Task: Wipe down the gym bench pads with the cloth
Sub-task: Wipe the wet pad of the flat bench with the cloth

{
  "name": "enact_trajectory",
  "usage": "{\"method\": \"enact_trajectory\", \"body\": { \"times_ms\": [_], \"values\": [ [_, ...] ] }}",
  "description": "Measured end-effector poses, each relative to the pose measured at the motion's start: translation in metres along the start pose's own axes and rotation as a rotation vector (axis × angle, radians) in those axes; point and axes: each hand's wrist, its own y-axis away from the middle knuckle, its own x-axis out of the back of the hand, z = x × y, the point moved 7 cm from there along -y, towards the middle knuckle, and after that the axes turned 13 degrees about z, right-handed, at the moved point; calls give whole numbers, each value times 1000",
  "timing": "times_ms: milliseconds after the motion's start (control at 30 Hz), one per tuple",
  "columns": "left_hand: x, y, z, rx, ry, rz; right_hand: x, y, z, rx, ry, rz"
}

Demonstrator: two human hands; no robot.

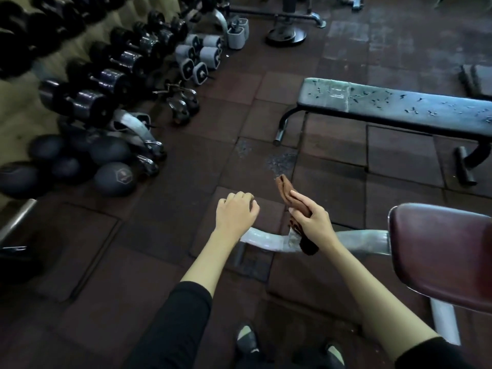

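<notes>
The dark maroon padded bench seat (439, 257) with its glossy vinyl cover fills the lower right, and everything else is placed from it. Just left of its rounded end, the right hand (315, 221) grips a rumpled brown cloth (285, 188), fingers and thumb wrapped round its middle. One end of the cloth sticks up beyond the fingers and the other hangs below the palm, apart from the seat and in the air. Further left of the seat, the left hand (236, 212) hovers palm down with its fingers loosely curled, holding nothing. Beneath both hands, a pale grey curved metal frame tube (262, 240) runs out from under the seat. Beyond the seat lies a flat black bench with a cracked, flaking pad (394, 107). Far left of the seat, dark round medicine balls (113, 178) sit on the floor beside a rack of black dumbbells (106, 75).
</notes>
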Motion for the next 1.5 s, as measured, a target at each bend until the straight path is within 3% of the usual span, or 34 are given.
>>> {"method": "enact_trajectory", "body": {
  "times_ms": [367,667,967,1500],
  "values": [
    [26,-51,-134,123,2,-47,-124,-32,-69,37,-13,-62],
    [12,-144,-203,142,4,-54,-208,-115,-95,72,-5,-80],
    [-21,-286,-220,-12,52,-163,-252,-223,-124,19,-36,59],
    [-102,-473,-177,-385,153,-206,-239,-366,-142,-111,-11,406]
  ]
}}
